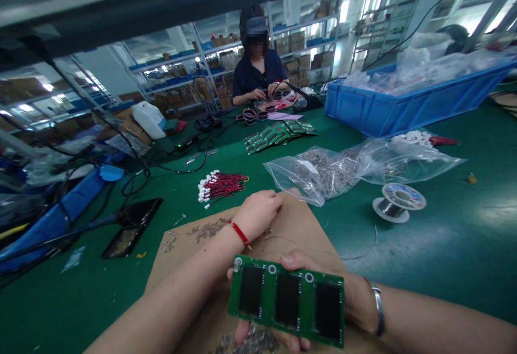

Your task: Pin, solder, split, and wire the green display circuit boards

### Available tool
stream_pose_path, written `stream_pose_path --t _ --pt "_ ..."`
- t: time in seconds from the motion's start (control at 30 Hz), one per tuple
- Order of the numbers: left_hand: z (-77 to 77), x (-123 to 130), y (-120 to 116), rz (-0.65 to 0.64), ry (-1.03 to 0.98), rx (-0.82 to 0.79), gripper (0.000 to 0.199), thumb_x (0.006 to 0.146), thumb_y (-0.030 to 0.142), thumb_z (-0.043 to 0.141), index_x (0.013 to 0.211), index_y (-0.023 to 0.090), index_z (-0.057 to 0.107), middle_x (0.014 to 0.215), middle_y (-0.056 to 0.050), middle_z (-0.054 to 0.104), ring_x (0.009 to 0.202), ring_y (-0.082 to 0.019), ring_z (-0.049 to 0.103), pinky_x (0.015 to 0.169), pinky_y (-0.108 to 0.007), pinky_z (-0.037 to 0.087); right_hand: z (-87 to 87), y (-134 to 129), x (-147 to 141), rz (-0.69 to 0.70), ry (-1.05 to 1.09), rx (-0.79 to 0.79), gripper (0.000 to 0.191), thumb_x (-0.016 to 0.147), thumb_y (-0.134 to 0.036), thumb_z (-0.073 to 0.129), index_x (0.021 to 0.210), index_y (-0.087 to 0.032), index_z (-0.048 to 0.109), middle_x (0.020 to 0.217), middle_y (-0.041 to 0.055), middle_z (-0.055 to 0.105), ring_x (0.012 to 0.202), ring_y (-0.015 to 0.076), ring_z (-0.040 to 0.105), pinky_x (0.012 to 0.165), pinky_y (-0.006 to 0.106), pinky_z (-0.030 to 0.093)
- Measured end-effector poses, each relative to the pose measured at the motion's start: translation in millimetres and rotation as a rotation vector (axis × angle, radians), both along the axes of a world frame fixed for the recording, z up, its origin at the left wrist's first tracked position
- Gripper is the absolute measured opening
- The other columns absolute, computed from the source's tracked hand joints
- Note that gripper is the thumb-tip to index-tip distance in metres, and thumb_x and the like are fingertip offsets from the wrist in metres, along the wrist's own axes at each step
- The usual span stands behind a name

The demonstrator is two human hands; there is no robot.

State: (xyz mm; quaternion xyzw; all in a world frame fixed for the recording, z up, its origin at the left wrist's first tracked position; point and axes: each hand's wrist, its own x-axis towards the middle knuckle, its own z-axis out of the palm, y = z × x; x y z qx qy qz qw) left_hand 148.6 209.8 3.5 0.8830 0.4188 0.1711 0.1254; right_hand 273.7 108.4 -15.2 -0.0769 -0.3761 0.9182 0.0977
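My right hand (307, 262) grips a green circuit board (267, 300) with three dark rectangular panels, tilted toward me. Its thumb lies on the top edge and the fingers reach underneath. My left hand (258, 211) is stretched forward over the brown cardboard (311, 224). Its fingers are curled down and together, and their tips are hidden. Small metal pieces (208, 230) lie on the cardboard left of my left wrist. More metal pieces (258, 340) are heaped below the board. Just beyond my left hand sits a clear plastic bag (329, 171) of small metal parts.
Red-and-black wires with white connectors (220, 186) lie beyond the cardboard. A solder wire spool (399, 203) stands at right, near a blue bin (363, 109). More green boards (270, 136) lie farther back. A black tray (131, 230) is at left. A co-worker (260, 68) sits opposite.
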Motion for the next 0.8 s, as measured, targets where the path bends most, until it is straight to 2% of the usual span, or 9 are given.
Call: stream_pose_path --t 0.07,0.13,0.2,0.3,0.37,0.43,0.53,0.67,0.8 --pt "8.6 -9 -3 0.050 -0.061 0.074 0.010 0.084 0.015 0.055 0.087 0.017 0.064 0.084 -0.002 0.063 0.081 -0.016 0.058 0.077 -0.034 0.048 -4.7 2 -1 0.008 0.029 -0.081 0.086 0.079 -0.072 0.010 0.124 -0.008 0.046 0.096 0.0150 0.064 0.042 0.0070 0.051 0.037 0.018 0.039" --pt "21.3 -25 -13 0.148 -0.168 0.161 0.019 0.087 0.016 0.050 0.099 0.020 0.063 0.096 -0.004 0.063 0.090 -0.017 0.057 0.083 -0.034 0.046 -9.3 5 -1 0.040 0.053 -0.139 0.087 0.081 -0.072 0.011 0.118 -0.004 0.051 0.080 0.0104 0.064 0.044 0.0082 0.053 0.039 0.018 0.041" --pt "33.2 -42 -31 0.268 -0.286 0.232 0.019 0.089 0.021 0.047 0.101 0.021 0.062 0.100 -0.004 0.063 0.095 -0.017 0.057 0.086 -0.032 0.045 -12.0 8 -2 0.070 0.052 -0.160 0.089 0.083 -0.072 0.012 0.113 0.000 0.055 0.064 0.0059 0.061 0.045 0.0093 0.055 0.040 0.017 0.042" --pt "41.2 -62 -69 0.431 -0.442 0.251 0.017 0.089 0.025 0.050 0.103 0.022 0.059 0.095 -0.001 0.063 0.082 -0.013 0.060 0.071 -0.025 0.048 -12.0 11 -3 0.006 0.098 -0.191 0.093 0.083 -0.072 0.005 0.109 0.002 0.056 0.058 0.0055 0.060 0.044 0.0098 0.057 0.039 0.016 0.042" --pt "39.2 -66 -95 0.506 -0.567 0.167 0.013 0.086 0.025 0.057 0.097 0.024 0.061 0.090 0.001 0.063 0.077 -0.011 0.059 0.066 -0.020 0.048 -11.8 10 -4 -0.051 0.138 -0.219 0.094 0.083 -0.070 0.000 0.107 0.001 0.057 0.060 0.0068 0.062 0.045 0.0100 0.059 0.040 0.016 0.044" --pt "33.8 -63 -117 0.500 -0.662 0.135 0.010 0.083 0.022 0.061 0.091 0.025 0.062 0.088 0.003 0.062 0.080 -0.010 0.058 0.069 -0.018 0.048 -13.6 8 -4 -0.090 0.149 -0.238 0.091 0.084 -0.069 0.002 0.106 -0.001 0.057 0.062 0.0078 0.063 0.047 0.0101 0.060 0.040 0.016 0.044" --pt "24.1 -55 -136 0.412 -0.732 0.116 0.011 0.078 0.017 0.065 0.084 0.026 0.061 0.080 0.005 0.060 0.075 -0.009 0.058 0.066 -0.017 0.049 -19.5 3 -4 -0.153 0.087 -0.256 0.083 0.082 -0.071 0.013 0.098 -0.004 0.059 0.062 0.0085 0.064 0.049 0.0107 0.062 0.041 0.015 0.044" --pt "14.7 -48 -141 0.305 -0.755 -0.027 0.014 0.076 0.017 0.069 0.080 0.026 0.060 0.074 0.006 0.061 0.069 -0.009 0.058 0.062 -0.020 0.049 -27.6 -4 -3 -0.195 -0.090 -0.283 0.071 0.081 -0.072 0.027 0.087 -0.008 0.058 0.060 0.0083 0.065 0.051 0.0119 0.063 0.044 0.017 0.046" --pt "10.7 -46 -140 0.263 -0.756 -0.066 0.012 0.075 0.016 0.070 0.076 0.025 0.062 0.073 0.006 0.065 0.071 -0.009 0.062 0.064 -0.019 0.051 -31.7 -8 -2 -0.201 -0.142 -0.290 0.068 0.081 -0.073 0.029 0.079 -0.011 0.057 0.059 0.0070 0.065 0.050 0.0112 0.062 0.045 0.017 0.046"
